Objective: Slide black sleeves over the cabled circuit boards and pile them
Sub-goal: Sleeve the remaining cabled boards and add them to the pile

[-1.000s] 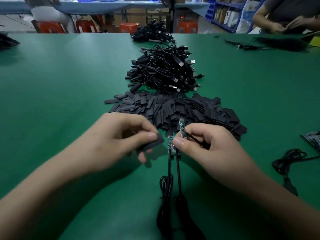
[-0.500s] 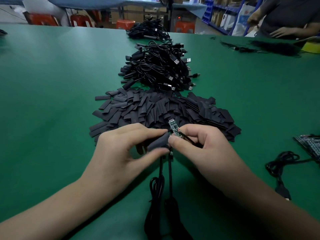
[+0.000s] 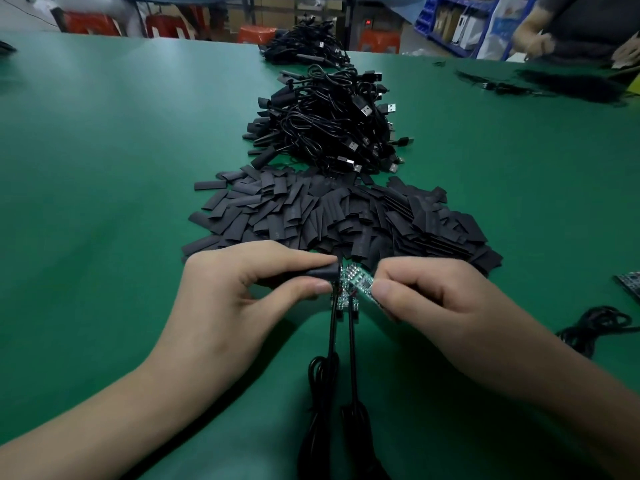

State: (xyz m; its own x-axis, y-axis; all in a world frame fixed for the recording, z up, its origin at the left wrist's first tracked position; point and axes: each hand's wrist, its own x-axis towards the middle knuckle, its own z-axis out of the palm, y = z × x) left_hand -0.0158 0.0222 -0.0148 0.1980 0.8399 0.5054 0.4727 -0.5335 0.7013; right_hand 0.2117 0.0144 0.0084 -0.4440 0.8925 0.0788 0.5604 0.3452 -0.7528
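Note:
My left hand [image 3: 242, 289] pinches a black sleeve [image 3: 320, 273] between thumb and forefinger, its open end facing right. My right hand [image 3: 426, 299] pinches a small green circuit board [image 3: 362, 284], whose tip nearly touches the sleeve's mouth. Two more boards [image 3: 343, 296] lie on the green table [image 3: 104, 202] just below, their black cables [image 3: 334, 341] running toward me. A wide heap of loose black sleeves [image 3: 346, 213] lies right behind my hands. Beyond it stands a pile of sleeved, cabled boards [image 3: 332, 123] with USB plugs.
Another black cable bundle [image 3: 304, 46] lies at the table's far edge. A coiled cable [image 3: 595, 327] and a board tray corner [image 3: 630, 285] sit at the right. Another person [image 3: 571, 32] works at the far right beside dark cable scraps [image 3: 554, 84]. Red stools stand behind.
The sleeve in my left hand has turned level and its mouth now meets the board's tip. My right hand has lowered the board from pointing up to pointing left at the sleeve.

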